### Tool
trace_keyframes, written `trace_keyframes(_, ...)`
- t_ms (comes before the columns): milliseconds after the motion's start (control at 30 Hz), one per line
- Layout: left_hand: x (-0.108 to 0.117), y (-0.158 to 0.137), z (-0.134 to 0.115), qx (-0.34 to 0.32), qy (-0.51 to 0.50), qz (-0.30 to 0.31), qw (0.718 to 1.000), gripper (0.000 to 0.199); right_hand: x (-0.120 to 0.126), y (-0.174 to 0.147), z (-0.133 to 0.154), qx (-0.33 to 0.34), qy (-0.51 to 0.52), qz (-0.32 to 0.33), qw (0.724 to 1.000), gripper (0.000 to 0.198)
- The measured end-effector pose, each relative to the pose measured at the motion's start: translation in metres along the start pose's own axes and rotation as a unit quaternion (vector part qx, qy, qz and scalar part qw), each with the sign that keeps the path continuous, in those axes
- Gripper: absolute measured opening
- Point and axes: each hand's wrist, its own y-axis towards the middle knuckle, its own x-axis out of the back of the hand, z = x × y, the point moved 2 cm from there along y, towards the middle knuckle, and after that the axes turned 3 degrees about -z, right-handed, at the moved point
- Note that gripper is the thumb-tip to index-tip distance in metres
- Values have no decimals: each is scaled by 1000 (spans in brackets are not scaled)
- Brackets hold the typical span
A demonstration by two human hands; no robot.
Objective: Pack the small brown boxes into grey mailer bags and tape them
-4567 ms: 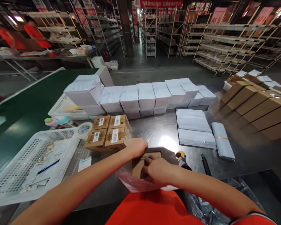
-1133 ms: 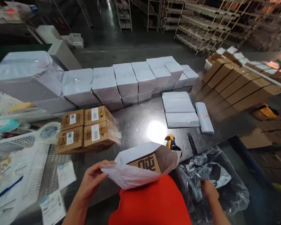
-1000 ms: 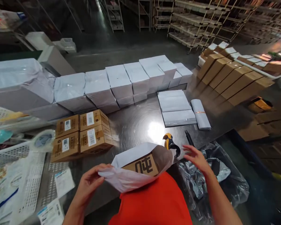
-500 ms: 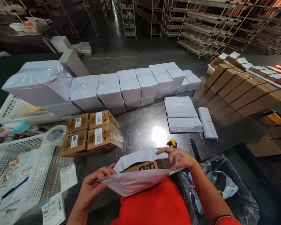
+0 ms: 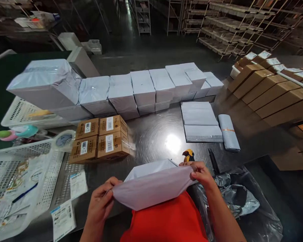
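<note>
A white mailing bag is stretched between my two hands at the table's front edge. My left hand pinches its left corner, and my right hand grips its right corner. The near side of the bag is pulled up, so whatever lies inside is hidden. Just beyond my right hand lies a yellow and black tool, perhaps a cutter or tape measure. To the right of it is a black pen-like object.
White-wrapped parcels line the table's back. Several small brown boxes stand left, near a tape roll, a white basket and labels. Flat mailing bags and a banded roll lie right, with cartons beyond.
The near side of the bag has risen and now covers the brown carton that showed in the opening. My right hand has shifted slightly and closed on the bag's corner. The view has turned slightly.
</note>
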Motion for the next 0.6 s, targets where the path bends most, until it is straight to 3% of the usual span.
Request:
trace_keyframes(200,-2,-8,0,-9,34,-97,995,41,-5,-10,1,14,-103,-47,994,54)
trace_keyframes(333,-5,-7,3,-45,105,-153,982,37,-9,-8,-12,-6,-130,-155,979,54)
trace_keyframes(433,-6,0,11,-63,137,-187,971,37,-12,-3,-30,-42,-88,-235,967,54)
trace_keyframes(600,-7,15,39,35,80,-214,973,45,-28,10,-54,-97,13,-292,951,47)
